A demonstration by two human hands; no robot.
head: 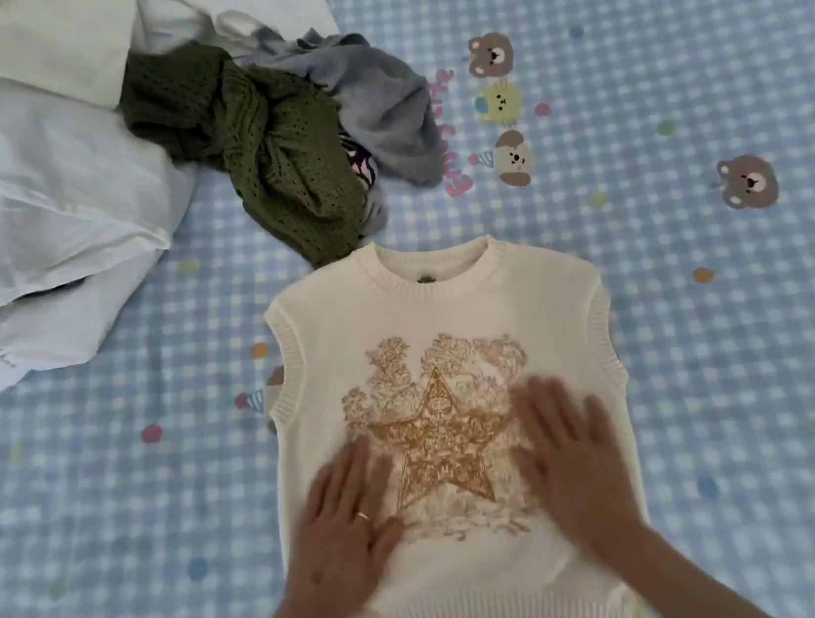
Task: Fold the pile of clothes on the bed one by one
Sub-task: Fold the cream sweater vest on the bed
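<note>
Blue-checked bedsheet (663, 378) with cartoon bears, seen from above. Far left: crumpled white bedding (29, 166). Beside it, a pile: olive knit (269, 140) touching a grey garment (385, 114). Centre, near edge: cream sleeveless knit vest (436, 305) laid flat, front up, gold star print, neck pointing away. Left hand (345, 519) flat on its lower left, fingers straight, ring visible. Right hand (570, 458) flat on lower right, fingers spread, gripping nothing.

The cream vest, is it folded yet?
Spread flat, unfolded: the cream vest shows neckline, both armholes and hem, with both hands flat on it.
</note>
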